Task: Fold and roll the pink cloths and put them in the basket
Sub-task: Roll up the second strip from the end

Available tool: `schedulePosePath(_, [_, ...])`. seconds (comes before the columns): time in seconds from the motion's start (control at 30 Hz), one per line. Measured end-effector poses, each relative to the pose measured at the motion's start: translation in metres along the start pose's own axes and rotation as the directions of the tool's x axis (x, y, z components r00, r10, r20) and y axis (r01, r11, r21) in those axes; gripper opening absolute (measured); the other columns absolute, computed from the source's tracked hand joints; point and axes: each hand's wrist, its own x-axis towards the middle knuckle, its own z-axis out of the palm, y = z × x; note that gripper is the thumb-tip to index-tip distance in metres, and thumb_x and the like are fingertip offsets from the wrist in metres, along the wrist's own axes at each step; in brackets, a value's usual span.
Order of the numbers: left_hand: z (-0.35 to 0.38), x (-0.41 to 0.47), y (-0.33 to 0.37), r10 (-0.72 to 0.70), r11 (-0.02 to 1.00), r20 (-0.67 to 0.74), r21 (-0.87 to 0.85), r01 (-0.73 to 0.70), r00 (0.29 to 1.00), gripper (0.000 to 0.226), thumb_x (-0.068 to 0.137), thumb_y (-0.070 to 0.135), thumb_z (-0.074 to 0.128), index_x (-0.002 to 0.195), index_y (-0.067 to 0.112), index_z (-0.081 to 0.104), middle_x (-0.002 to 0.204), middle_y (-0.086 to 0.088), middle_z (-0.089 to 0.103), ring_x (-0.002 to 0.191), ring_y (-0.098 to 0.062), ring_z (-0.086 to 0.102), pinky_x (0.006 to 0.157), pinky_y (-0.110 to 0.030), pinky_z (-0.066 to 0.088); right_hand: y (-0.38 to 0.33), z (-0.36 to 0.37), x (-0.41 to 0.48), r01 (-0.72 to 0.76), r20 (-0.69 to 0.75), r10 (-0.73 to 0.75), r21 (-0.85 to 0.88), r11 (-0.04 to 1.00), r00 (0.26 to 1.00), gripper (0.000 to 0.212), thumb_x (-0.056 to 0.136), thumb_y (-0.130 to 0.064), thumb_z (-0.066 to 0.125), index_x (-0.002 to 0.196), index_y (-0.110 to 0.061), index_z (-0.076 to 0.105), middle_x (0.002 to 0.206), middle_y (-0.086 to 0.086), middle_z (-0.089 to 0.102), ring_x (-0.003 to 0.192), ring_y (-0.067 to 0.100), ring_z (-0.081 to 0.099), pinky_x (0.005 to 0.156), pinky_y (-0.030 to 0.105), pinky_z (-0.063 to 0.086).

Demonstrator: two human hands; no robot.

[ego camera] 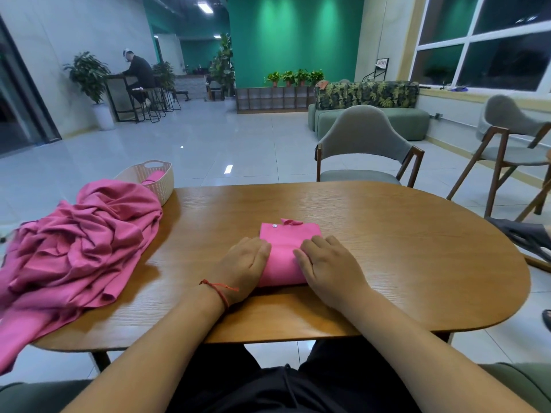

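Note:
A folded pink cloth (284, 254) lies on the wooden table (387, 263) in front of me, with a white snap button and a small loop at its far edge. My left hand (243, 268) rests flat on the cloth's left side, fingers together. On its right side my right hand (326, 265) presses down the same way. The near part of the cloth looks thickened into a roll under my palms. A heap of loose pink cloths (77, 245) covers the table's left end. Behind the heap stands a cream woven basket (158, 177) holding one rolled pink cloth (153, 176).
A grey chair (366, 150) faces me across the table, and another (512, 135) stands at the right. A dark object (524, 234) lies at the table's right edge. Far back left, a person sits at a high table.

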Motion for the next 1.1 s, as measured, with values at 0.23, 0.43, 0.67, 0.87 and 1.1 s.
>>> schedulePosePath(0.23, [0.011, 0.002, 0.007, 0.041, 0.961, -0.109, 0.276, -0.010, 0.993, 0.053, 0.106, 0.058, 0.022, 0.103, 0.022, 0.061, 0.107, 0.000, 0.059, 0.100, -0.027, 0.054, 0.085, -0.047, 0.048, -0.005, -0.004, 0.027, -0.167, 0.160, 0.173, -0.052, 0.985, 0.972, 0.044, 0.111, -0.034, 0.034, 0.079, -0.019, 0.061, 0.086, 0.009, 0.069, 0.079, 0.031, 0.059, 0.072, 0.041, 0.040])
schedulePosePath(0.43, [0.000, 0.027, 0.015, -0.041, 0.993, -0.034, 0.113, 0.045, 0.999, 0.058, 0.106, 0.053, 0.026, 0.087, 0.015, 0.065, 0.088, -0.004, 0.065, 0.087, -0.026, 0.059, 0.082, -0.047, 0.049, 0.002, -0.005, 0.027, 0.026, 0.245, 0.005, -0.121, 0.992, 0.970, 0.036, 0.110, -0.026, 0.033, 0.103, -0.016, 0.066, 0.096, 0.007, 0.068, 0.089, 0.034, 0.060, 0.075, 0.045, 0.049])
schedulePosePath(0.67, [-0.010, 0.038, 0.026, -0.153, 0.975, 0.123, 0.183, 0.130, 0.980, 0.055, 0.113, 0.042, 0.029, 0.072, 0.017, 0.056, 0.086, -0.012, 0.065, 0.078, -0.026, 0.055, 0.071, -0.034, 0.036, 0.000, -0.004, -0.005, -0.006, 0.029, 0.010, -0.124, 0.992, 1.000, 0.037, 0.110, -0.044, 0.037, 0.112, -0.023, 0.067, 0.101, -0.001, 0.064, 0.092, 0.029, 0.055, 0.078, 0.046, 0.047])
schedulePosePath(0.87, [-0.005, 0.046, 0.023, -0.321, 0.942, 0.187, 0.170, 0.291, 0.929, 0.052, 0.110, 0.046, 0.028, 0.096, 0.015, 0.068, 0.105, -0.013, 0.071, 0.092, -0.029, 0.063, 0.080, -0.037, 0.045, -0.007, -0.016, 0.014, -0.172, 0.159, 0.168, 0.011, 0.985, 0.973, 0.047, 0.109, -0.048, 0.031, 0.078, -0.026, 0.059, 0.087, -0.004, 0.067, 0.086, 0.023, 0.059, 0.071, 0.038, 0.039])
schedulePosePath(1.1, [0.011, 0.022, 0.021, 0.051, 0.981, -0.212, 0.192, -0.010, 0.976, 0.042, 0.108, 0.046, 0.026, 0.091, 0.020, 0.054, 0.091, -0.003, 0.059, 0.086, -0.026, 0.051, 0.078, -0.041, 0.044, -0.005, -0.018, 0.031, -0.266, 0.291, 0.244, 0.040, 0.963, 0.925, 0.051, 0.111, -0.045, 0.027, 0.082, -0.028, 0.065, 0.103, 0.002, 0.075, 0.098, 0.030, 0.066, 0.074, 0.037, 0.035])
